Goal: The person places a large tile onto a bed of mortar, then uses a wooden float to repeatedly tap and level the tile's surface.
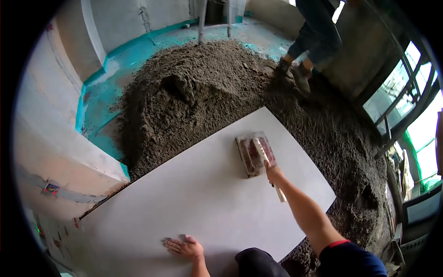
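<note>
A large, smooth white tile [184, 194] lies over the dark mortar, slanting across the lower middle of the view. My right hand [273, 174] is closed around the pale handle of a rectangular tile beater [249, 159]. The beater's broad, reddish-brown, stained head is at the tile's far right part; whether it touches the surface I cannot tell. Nearer to me, my left hand [185, 248] rests on the tile with its fingers spread and holds nothing. My dark-clad knee [258, 262] shows at the lower edge, between both arms.
Crumbly mortar [207, 92] is heaped beyond the tile and spreads along its right side. Another person's legs [316, 41] stand in it at the far right. A wall corner [110, 171] borders the tile's left; turquoise coating [101, 111] covers the floor behind. Windows [401, 92] are at right.
</note>
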A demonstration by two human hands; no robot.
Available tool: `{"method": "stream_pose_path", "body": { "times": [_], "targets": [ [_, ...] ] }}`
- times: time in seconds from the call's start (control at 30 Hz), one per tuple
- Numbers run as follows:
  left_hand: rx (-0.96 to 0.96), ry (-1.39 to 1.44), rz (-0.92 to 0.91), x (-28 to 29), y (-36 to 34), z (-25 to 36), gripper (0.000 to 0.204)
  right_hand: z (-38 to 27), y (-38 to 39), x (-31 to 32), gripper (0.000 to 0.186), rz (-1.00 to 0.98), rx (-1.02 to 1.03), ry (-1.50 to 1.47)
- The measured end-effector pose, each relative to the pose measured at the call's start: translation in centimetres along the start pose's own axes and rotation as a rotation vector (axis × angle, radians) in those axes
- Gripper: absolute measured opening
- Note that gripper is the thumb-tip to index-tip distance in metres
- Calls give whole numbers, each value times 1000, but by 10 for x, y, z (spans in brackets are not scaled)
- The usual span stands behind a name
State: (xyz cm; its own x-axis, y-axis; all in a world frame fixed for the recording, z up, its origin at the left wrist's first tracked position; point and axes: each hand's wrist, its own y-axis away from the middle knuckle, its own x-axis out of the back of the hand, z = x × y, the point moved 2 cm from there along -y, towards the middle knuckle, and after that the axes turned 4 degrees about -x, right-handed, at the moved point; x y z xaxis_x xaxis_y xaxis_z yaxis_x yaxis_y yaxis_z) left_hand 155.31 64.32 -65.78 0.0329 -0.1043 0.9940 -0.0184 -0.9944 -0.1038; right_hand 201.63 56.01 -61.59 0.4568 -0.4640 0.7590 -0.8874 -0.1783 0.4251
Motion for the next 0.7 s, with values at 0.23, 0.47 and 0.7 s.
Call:
{"method": "stream_pose_path", "body": {
  "times": [0.23,0.47,0.7],
  "targets": [
    [53,133,-122,21,2,5,76,42,140,9,57,-224,-21,-253],
    [43,-84,-170,16,7,13,73,60,179,155,53,-296,-96,-261],
    [45,-418,-241,13,13,23,72,167,245,133,41,265,-91,-210]
  ]
}}
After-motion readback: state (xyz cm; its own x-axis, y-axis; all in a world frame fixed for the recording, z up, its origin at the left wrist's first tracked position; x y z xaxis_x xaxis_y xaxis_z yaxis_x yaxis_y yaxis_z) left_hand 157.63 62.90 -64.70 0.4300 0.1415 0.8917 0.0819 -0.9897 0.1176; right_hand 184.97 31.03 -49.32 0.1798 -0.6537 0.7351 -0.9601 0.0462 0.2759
